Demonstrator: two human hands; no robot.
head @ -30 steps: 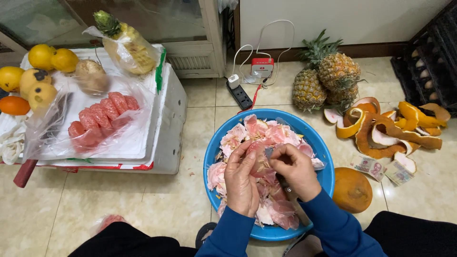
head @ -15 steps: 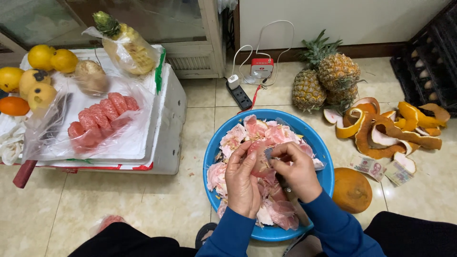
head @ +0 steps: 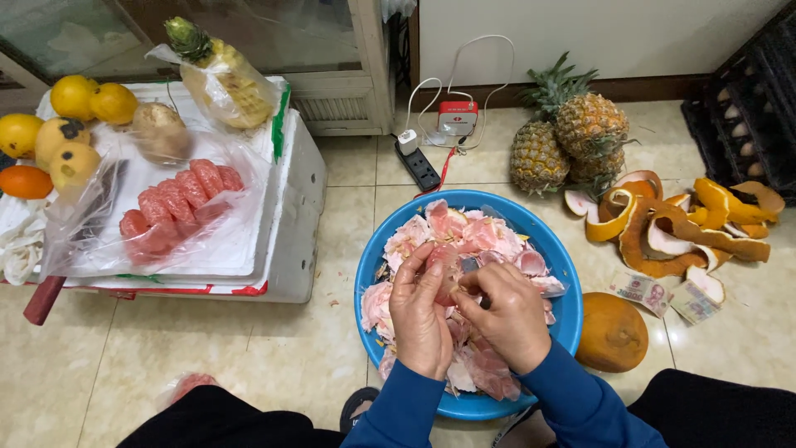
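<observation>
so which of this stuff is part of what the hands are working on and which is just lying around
In use:
left hand
right hand
pink fruit segment held between them
blue basin of pink scraps

Lying about:
pineapples
orange peels
banknotes
power strip
bagged peeled segments
yellow fruits

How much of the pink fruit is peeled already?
Done: peeled pink segments lie bagged on the white foam box, and thick orange rinds lie on the floor. In hand: left hand and right hand work one pink piece over the blue bowl. Left: one whole round orange-brown fruit.
</observation>
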